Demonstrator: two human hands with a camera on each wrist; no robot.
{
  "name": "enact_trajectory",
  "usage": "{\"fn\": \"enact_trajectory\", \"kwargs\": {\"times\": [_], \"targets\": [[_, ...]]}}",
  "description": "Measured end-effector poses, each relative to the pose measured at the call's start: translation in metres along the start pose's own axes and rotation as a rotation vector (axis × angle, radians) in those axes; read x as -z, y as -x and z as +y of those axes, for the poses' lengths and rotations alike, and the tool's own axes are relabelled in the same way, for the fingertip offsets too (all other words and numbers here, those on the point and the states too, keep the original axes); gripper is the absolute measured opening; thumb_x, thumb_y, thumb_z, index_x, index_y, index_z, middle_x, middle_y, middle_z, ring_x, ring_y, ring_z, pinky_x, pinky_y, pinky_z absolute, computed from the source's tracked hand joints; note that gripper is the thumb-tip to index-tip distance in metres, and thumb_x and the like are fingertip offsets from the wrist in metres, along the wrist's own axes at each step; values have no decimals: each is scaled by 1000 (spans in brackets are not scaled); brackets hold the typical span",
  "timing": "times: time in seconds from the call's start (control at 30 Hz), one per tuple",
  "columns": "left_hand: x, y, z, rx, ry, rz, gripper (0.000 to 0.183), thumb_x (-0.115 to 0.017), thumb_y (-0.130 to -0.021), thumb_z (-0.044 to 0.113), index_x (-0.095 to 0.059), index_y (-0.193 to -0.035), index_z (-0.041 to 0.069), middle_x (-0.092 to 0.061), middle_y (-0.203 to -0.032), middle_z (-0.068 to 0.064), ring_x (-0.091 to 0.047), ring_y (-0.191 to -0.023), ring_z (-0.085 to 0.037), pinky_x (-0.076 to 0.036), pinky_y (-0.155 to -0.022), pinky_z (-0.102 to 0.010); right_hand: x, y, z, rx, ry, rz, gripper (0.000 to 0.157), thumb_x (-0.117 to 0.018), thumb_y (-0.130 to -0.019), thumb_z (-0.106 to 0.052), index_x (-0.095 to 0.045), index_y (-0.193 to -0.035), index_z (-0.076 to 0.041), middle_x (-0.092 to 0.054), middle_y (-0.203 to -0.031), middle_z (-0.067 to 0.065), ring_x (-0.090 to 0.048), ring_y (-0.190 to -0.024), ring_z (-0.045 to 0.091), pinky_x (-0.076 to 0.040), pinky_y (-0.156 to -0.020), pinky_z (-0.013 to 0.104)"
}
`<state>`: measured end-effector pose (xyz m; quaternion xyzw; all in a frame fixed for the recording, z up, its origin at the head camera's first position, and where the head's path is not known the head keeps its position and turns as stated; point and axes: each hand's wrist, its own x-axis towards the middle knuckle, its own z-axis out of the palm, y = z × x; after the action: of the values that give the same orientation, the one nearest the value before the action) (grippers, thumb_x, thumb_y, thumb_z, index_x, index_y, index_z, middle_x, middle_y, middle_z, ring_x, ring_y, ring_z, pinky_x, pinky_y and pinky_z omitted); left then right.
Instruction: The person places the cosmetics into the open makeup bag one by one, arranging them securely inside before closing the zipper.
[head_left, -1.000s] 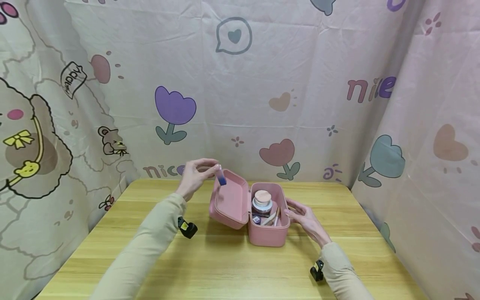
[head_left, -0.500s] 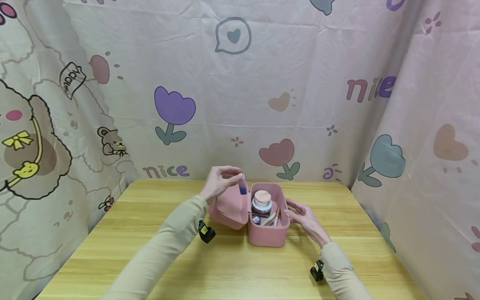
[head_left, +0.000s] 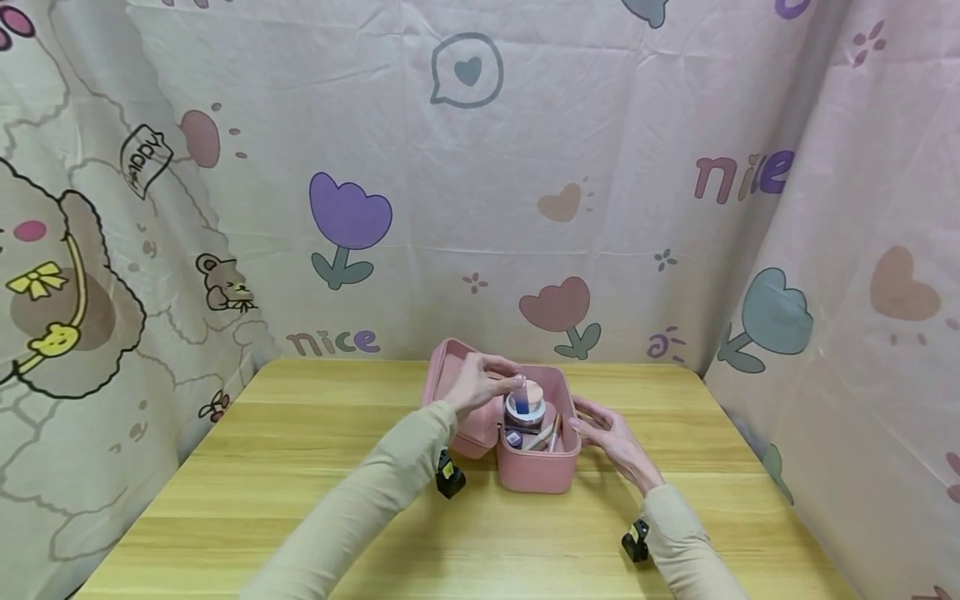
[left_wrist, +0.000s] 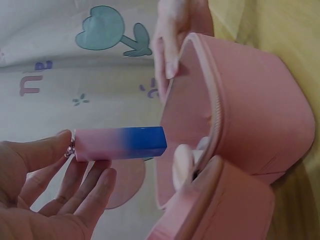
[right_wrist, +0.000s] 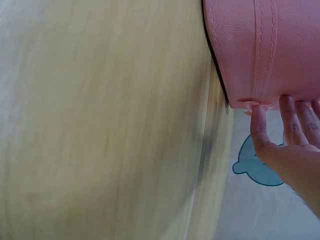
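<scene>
My left hand [head_left: 483,387] pinches a square lipstick tube [left_wrist: 117,143], fading from pink to blue, by its pink end. A small metal ring [left_wrist: 70,146] shows at that end. In the head view the tube hangs blue end down over the pink cosmetic case [head_left: 536,473], in front of a white jar [head_left: 527,415] and a round pale puff [head_left: 535,393]. My right hand [head_left: 615,437] rests against the case's right side; in the right wrist view its thumb and fingertips touch the pink wall with fairly straight fingers.
The case's lid [head_left: 442,375] lies folded open to the left, partly behind my left hand. Several slim cosmetics, including a white tube [head_left: 538,438], lie at the case's near end. A wooden table [head_left: 360,533] is below, and a printed curtain [head_left: 450,208] hangs behind.
My left hand has carried the lipstick tube rightward and slightly down, from above the lid to over the open case. The right hand and the case have stayed put.
</scene>
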<state>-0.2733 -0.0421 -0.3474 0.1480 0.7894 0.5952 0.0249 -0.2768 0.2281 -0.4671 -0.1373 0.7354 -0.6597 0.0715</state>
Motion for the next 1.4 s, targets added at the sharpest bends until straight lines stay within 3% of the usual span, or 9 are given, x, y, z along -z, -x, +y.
{"fn": "enact_trajectory", "kwargs": {"times": [0.13, 0.27, 0.43, 0.63, 0.83, 1.1, 1.2, 1.4], "targets": [[-12, -4, -7, 33, 1, 2, 26, -75, -87, 2, -72, -110, -8, -73, -108, -24, -63, -80, -11, -56, -73, -20, 0, 0, 0, -12, -1, 10, 64, -60, -100, -14, -31, -154, 5, -32, -160, 27, -42, -141, 47, -56, -99, 37], [-24, -5, -13, 55, -38, -7, 24, -77, -84, 1, -74, -107, -6, -73, -107, -22, -58, -78, -10, -52, -68, -17, 0, 0, -1, -17, 0, 15, 64, -60, -100, -14, -31, -154, 5, -32, -160, 27, -43, -141, 46, -55, -101, 40], [-41, -6, -23, 47, -61, -27, 21, -77, -83, -1, -74, -102, -9, -74, -109, -21, -63, -80, -10, -53, -71, -16, 1, 0, 0, -6, -14, 4, 64, -59, -100, -14, -30, -154, 5, -31, -160, 27, -41, -142, 47, -54, -104, 42], [-58, -7, -32, 26, -104, -47, 20, -79, -78, -1, -77, -97, -8, -77, -95, -21, -63, -81, -10, -50, -71, -16, 1, 1, 0, -9, -1, -1, 64, -59, -101, -16, -31, -154, 5, -32, -160, 26, -41, -142, 45, -55, -101, 39], [-68, -7, -38, -31, -225, -75, 15, -83, -75, 1, -78, -88, -5, -78, -90, -16, -64, -80, -7, -50, -73, -14, 1, 0, -1, -8, -8, -5, 64, -59, -101, -15, -31, -154, 6, -32, -161, 26, -40, -143, 44, -56, -97, 31], [-77, -6, -36, -16, -337, -120, 15, -84, -78, 7, -80, -90, 0, -77, -101, -12, -67, -101, -21, -52, -92, -27, 1, 1, -1, -14, -8, -2, 65, -60, -100, -15, -30, -154, 5, -31, -160, 27, -44, -140, 45, -56, -98, 31], [-79, -5, -34, -41, -346, -133, 13, -84, -78, 6, -79, -88, -1, -77, -100, -13, -67, -97, -20, -52, -89, -26, 1, 1, -1, -10, -12, -8, 65, -60, -100, -15, -30, -154, 5, -31, -160, 28, -43, -140, 46, -55, -98, 32], [-83, -3, -34, -27, -376, -158, 10, -84, -78, 6, -78, -83, 0, -75, -90, -9, -58, -83, -10, -47, -77, -20, 2, 0, -1, -7, -4, -3, 65, -60, -101, -15, -30, -154, 6, -31, -160, 28, -46, -140, 39, -56, -96, 30]]}}
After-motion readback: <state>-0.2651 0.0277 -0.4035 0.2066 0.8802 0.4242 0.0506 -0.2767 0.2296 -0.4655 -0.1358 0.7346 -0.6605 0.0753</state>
